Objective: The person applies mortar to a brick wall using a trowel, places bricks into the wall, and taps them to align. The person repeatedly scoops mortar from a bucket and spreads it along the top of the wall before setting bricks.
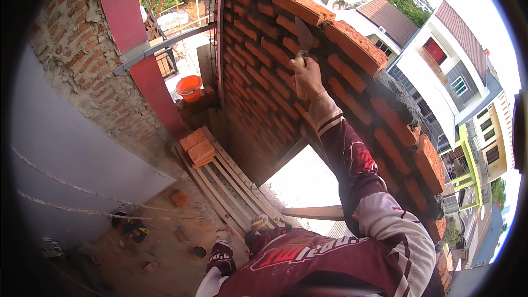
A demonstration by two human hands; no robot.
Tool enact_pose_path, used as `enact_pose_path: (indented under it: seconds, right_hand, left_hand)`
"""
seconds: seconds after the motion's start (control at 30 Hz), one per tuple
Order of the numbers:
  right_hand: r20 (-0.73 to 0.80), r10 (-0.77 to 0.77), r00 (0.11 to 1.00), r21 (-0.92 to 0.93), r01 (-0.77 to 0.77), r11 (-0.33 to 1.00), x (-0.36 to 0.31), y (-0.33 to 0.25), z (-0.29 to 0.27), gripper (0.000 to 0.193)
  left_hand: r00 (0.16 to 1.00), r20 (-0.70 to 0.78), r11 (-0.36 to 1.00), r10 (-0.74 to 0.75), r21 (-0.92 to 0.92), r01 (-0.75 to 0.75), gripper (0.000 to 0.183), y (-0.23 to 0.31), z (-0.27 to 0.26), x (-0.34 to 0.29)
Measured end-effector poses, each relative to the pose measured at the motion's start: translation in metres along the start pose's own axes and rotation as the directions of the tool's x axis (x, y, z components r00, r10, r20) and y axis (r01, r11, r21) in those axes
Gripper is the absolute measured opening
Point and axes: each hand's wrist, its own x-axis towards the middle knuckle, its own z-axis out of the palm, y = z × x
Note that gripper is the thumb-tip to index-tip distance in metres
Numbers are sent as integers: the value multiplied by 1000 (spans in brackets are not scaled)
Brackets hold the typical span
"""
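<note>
At the left, two ropes are stretching across a pale wall, and a dark-and-yellow tool is lying on the floor. Just right of it, a loose brick is resting; farther off, an orange bucket is standing beyond a stack of bricks. The left hand is hanging low and near, its fingers too small to read. To its right, planks are running toward the far end, bearing the stack. The right hand is gripping the trowel by its handle, the blade pointing up before the brick wall's upper rows. The right arm is blocking part of the wall. Farther right, rough mortar is filling a gap between top bricks, and houses are standing beyond.
</note>
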Motion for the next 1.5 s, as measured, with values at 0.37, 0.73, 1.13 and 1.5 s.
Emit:
enact_pose_path:
  seconds: [0.37, 0.73, 1.13, 1.5]
  right_hand:
    - [-64, 56, 996, 125, -47, 991, -74, 8, -53, 45]
    - [-130, 7, 992, 78, 3, 997, -151, 44, -125, 41]
    - [-127, 36, 991, 180, -13, 984, -223, 59, -213, 45]
    - [-220, -10, 976, 148, 44, 988, -343, 128, -272, 36]
  left_hand:
    - [996, 86, 996, 35, 79, -42, 31, -12, -9, 9]
    - [985, 172, 987, 12, -162, 16, 32, 2, 20, -30]
    - [976, 82, 743, 203, 636, -208, 41, -8, 92, -74]
    - [902, 338, 328, 269, 848, -416, 67, 79, 180, -156]
